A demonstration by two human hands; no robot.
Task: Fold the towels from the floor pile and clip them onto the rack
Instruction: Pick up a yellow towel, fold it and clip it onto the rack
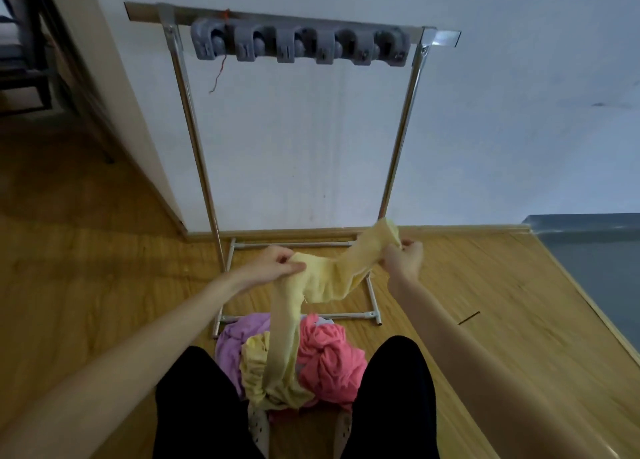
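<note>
Both hands, left hand and right hand, grip an unfolded pale-yellow cloth towel above the crumpled floor pile; the steel rack's grey plastic clips hang empty.

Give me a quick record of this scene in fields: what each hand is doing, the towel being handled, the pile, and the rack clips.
left hand: grips one end of the yellow towel
right hand: pinches the other end, slightly higher
yellow towel: stretched between the hands, tail hanging to the pile
floor pile: purple, yellow and pink towels, between the feet
rack: metal frame by the wall
clips: five grey, all empty
</note>
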